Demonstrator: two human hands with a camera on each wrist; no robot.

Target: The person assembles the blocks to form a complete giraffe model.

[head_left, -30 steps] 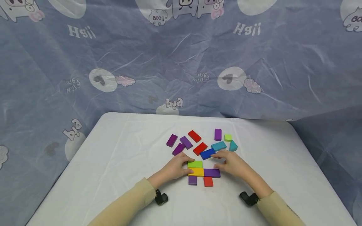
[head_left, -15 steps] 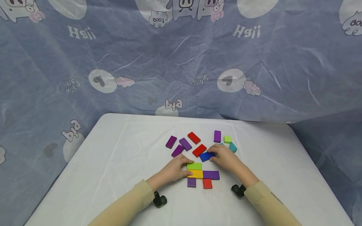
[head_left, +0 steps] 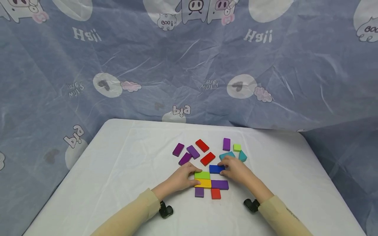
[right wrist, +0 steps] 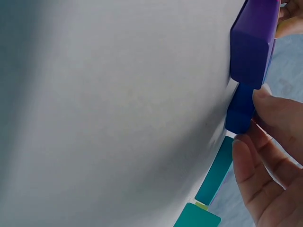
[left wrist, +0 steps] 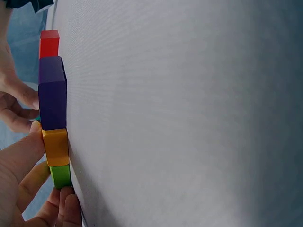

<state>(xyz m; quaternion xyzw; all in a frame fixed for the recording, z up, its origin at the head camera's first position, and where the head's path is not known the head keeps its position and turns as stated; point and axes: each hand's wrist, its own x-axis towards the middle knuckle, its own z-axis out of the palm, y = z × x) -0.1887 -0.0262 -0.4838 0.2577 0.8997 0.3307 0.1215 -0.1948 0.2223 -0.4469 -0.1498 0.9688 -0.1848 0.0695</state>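
My left hand (head_left: pixel 183 177) holds the left end of the assembled blocks, thumb at the yellow block (head_left: pixel 203 183) and fingers at the green block (head_left: pixel 202 175). To the right of the yellow one lies a long purple block (head_left: pixel 220 185); a small purple block (head_left: pixel 199 192) and a red block (head_left: pixel 216 193) touch this row's near side. My right hand (head_left: pixel 237 169) pinches a blue block (head_left: pixel 215 169) by its right end. The blue block lies level, behind the long purple one with a gap between. In the right wrist view, thumb and fingertips flank the blue block (right wrist: pixel 240 109).
Behind the hands lie loose purple blocks (head_left: pixel 178 149), red blocks (head_left: pixel 202 146), a teal block (head_left: pixel 226 155), a teal triangle (head_left: pixel 242 156) and a small green block (head_left: pixel 237 147). A white cloth covers the table (head_left: pixel 133 157); a patterned curtain (head_left: pixel 177 65) hangs behind it.
My right hand reached over to the blue block, gripped it and turned it from slanted to straight, drawing it slightly nearer. The left hand stayed on the green and yellow blocks.
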